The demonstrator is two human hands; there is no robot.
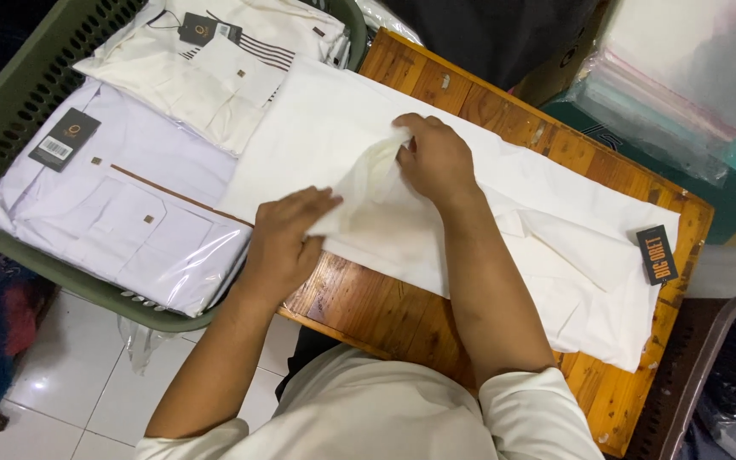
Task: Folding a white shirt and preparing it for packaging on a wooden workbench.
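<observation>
A white garment [504,204] lies spread across a small wooden table [368,315]. My left hand [287,238] presses flat on the garment's near left part. My right hand [436,158] pinches a raised fold of the same cloth near the middle. A black hang tag [656,254] rests on the garment's right end.
A green plastic basket [10,102] at the left holds folded shirts in clear bags [121,213], each with a dark tag. A stack of clear plastic bags [683,77] sits at the upper right on a teal box. A dark basket [726,375] stands lower right. White tiled floor [70,392] lies below.
</observation>
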